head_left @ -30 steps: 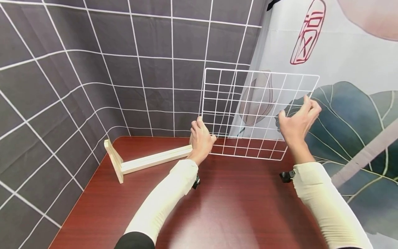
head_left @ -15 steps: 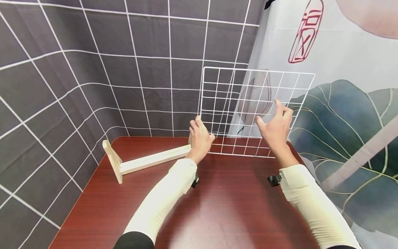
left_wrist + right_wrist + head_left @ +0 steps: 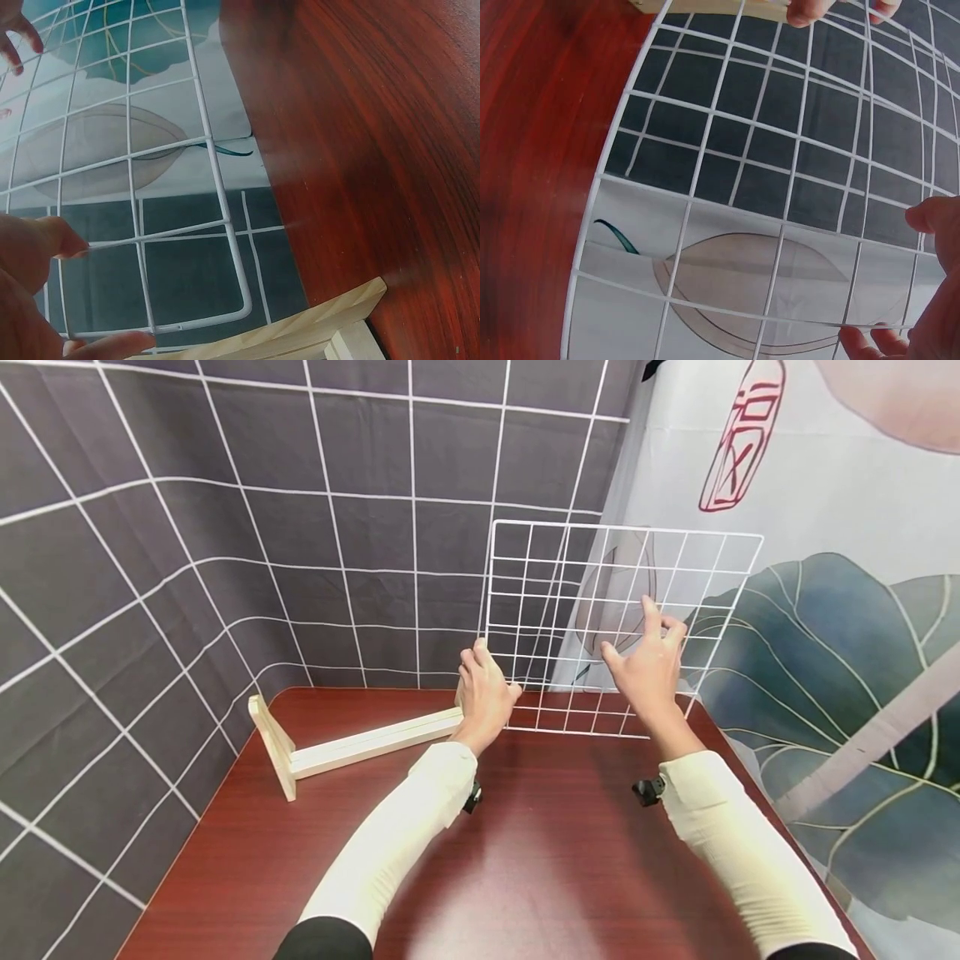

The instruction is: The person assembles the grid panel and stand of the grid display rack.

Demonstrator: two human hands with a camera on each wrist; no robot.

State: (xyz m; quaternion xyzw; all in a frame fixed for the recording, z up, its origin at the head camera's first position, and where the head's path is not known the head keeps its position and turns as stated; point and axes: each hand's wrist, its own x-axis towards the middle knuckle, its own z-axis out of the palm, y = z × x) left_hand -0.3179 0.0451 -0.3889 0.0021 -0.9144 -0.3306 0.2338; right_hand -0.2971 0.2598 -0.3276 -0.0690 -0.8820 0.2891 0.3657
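A white wire grid panel [image 3: 628,528] stands upright, its lower edge near the red-brown table. My left hand [image 3: 486,697] holds the panel at its lower left edge, with thumb and fingers on either side of the wires in the left wrist view. Just left of that hand lies a pale wooden stand [image 3: 375,747], a rail with an end board; its far end is mostly hidden behind the hand. In front of the panel's right half is my right hand [image 3: 647,672], thumb and forefinger spread apart. Its fingertips [image 3: 855,341] lie close to a wire; firm contact cannot be told.
The table [image 3: 540,843] ends at a grey grid-patterned curtain [image 3: 375,543] behind and on the left. A white cloth with leaf prints [image 3: 847,635] hangs at the right. Small dark devices are strapped at both wrists.
My right hand has come off the panel's right edge and moved left across its front, mostly in the first half second. My left hand, the panel and the wooden stand have barely moved.
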